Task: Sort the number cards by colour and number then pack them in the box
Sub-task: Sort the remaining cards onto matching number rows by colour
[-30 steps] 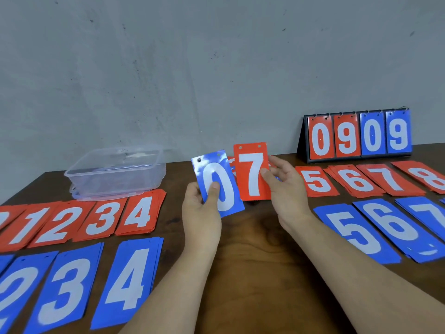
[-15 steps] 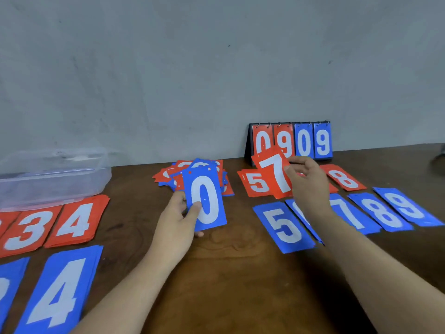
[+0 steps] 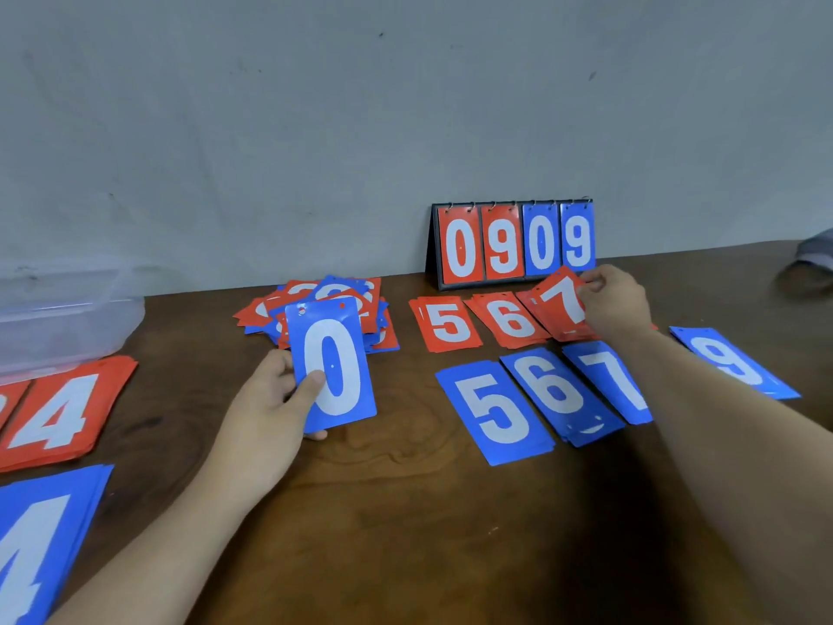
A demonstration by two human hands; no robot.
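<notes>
Blue 7 pile [image 3: 601, 381] (partly hidden), box [image 3: 67, 318] cropped

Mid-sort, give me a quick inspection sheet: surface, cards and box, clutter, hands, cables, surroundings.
Surface: brown wooden table, bare in the middle.
Job's things: red 4 pile and blue 4 pile at left; red 5, red 6, blue 5, blue 6, blue 7 and blue 9 piles at right; unsorted pile at the back; clear plastic box far left.
Clutter: flip scoreboard showing 0909, standing by the wall.
Hands: left hand holds blue 0 card; right hand pinches red 7 card above the red row.
Cables: nothing seen.
Surroundings: grey wall; blurred object at right edge, unidentifiable.
</notes>
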